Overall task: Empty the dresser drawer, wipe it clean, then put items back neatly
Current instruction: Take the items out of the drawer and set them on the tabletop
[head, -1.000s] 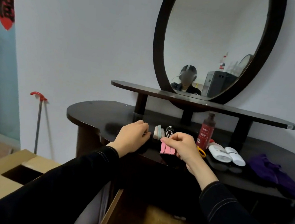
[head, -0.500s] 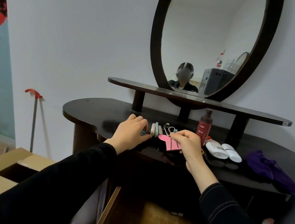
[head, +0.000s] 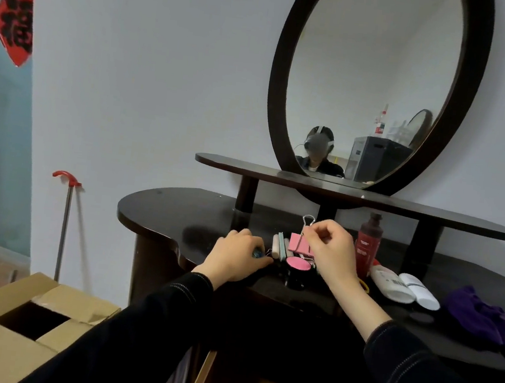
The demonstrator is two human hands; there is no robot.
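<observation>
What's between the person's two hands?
Head view: pastel clips and a pink compact sit between the left hand and the right hand, which pinches a pink binder clip.

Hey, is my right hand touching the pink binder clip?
Touching. The head view shows the right hand pinching the pink clip by its wire handle.

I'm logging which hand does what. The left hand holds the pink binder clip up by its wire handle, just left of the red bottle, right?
No. The head view shows the right hand holding the pink binder clip up by its wire handle, just left of the red bottle. The left hand rests on the dresser top.
</observation>
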